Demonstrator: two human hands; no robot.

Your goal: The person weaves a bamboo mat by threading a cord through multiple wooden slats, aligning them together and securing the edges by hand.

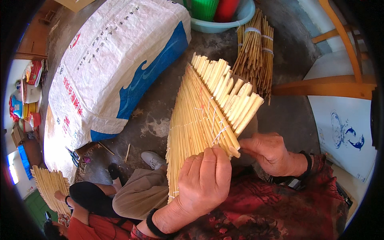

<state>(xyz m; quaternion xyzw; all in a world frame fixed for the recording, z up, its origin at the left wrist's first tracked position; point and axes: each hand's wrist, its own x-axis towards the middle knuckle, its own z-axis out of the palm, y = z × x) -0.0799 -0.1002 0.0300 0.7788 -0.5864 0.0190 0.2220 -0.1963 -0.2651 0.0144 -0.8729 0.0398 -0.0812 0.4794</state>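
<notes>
A mat of pale yellow reed stalks (192, 132), bound with white string, lies slanting in front of me, its long side running toward the lower left. A row of thicker cut stalks (230, 90) stands out along its upper right edge. White thread (219, 134) crosses the outer stalks in loops and knots. My left hand (206, 174) is closed over the mat's near corner, fingers bent on the stalks. Just right of that corner, my right hand (268, 154) is closed in a pinch; what lies between its fingertips is hidden.
A large white woven sack (108, 60) with blue print fills the upper left. Behind the mat lie tied stalk bundles (254, 52) and a pale blue basin (224, 26). Scissors (73, 157) are at left. A co-worker holds another mat (51, 188). A wooden frame (328, 86) stands right.
</notes>
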